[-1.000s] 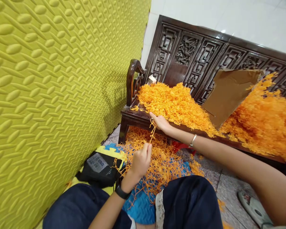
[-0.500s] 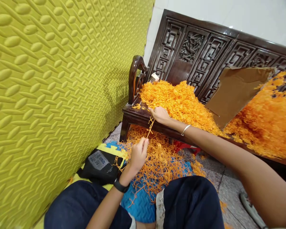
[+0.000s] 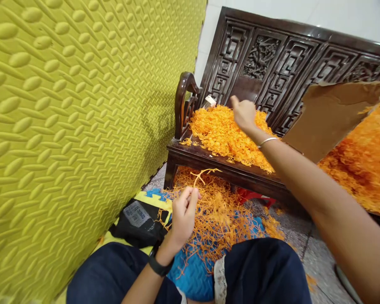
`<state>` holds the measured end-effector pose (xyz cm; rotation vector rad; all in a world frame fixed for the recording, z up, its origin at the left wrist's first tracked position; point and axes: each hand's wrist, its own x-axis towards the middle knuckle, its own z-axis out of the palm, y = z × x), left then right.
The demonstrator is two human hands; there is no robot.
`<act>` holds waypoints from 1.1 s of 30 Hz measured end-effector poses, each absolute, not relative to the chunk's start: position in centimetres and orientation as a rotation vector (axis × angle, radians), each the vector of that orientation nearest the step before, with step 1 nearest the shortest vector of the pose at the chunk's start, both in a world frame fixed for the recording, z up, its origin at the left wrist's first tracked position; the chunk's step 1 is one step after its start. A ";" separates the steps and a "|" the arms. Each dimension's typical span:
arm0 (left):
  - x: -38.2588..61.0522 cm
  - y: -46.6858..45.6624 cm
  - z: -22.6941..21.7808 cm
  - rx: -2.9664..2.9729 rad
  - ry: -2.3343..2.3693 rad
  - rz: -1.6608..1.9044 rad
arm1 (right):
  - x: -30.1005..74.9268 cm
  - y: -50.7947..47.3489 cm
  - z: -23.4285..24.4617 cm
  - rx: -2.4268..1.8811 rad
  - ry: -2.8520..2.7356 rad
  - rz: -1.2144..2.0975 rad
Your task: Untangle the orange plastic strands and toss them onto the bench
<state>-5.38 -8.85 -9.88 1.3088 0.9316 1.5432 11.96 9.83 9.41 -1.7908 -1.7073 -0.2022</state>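
Low in front of me, my left hand (image 3: pixel 184 211) is closed in a pinch on a thin, branched orange plastic stem (image 3: pixel 200 175), whose forked top sticks up above the fingers. My right hand (image 3: pixel 244 113) is raised over the heap of small orange plastic pieces (image 3: pixel 223 133) on the dark wooden bench (image 3: pixel 205 157). Its fingers are curled in and the thumb points up and left; whatever they hold, if anything, is hidden. A tangle of bare orange stems (image 3: pixel 215 215) lies on the floor below the bench front, just beyond my left hand.
A cardboard sheet (image 3: pixel 332 118) leans on the bench, with a larger orange heap (image 3: pixel 364 164) right of it. Yellow foam matting (image 3: pixel 91 105) rises at the left. A black bag (image 3: pixel 142 223) lies near my knee, and a red plastic object (image 3: pixel 256 196) is under the bench.
My right hand has moved away from the stem, up and right over the heap. My left hand stays low with the stem, which now bends to the right at its top.
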 end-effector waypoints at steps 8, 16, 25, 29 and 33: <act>-6.0 -7.6 -10.0 1.050 0.843 1.610 | 16.8 13.5 7.9 -1.884 -1.523 0.020; -6.9 -6.6 -10.5 0.874 0.776 1.707 | 13.5 15.2 5.7 -1.696 -1.571 0.393; -6.6 -6.6 -10.7 0.840 0.777 1.773 | 10.2 6.7 4.7 -1.382 -1.945 0.890; -6.3 -6.7 -10.5 0.870 0.827 1.816 | 9.0 0.9 2.9 -1.434 -2.113 1.083; -6.0 -7.1 -10.1 0.918 0.833 1.822 | 8.5 -2.4 0.8 -1.377 -2.282 0.948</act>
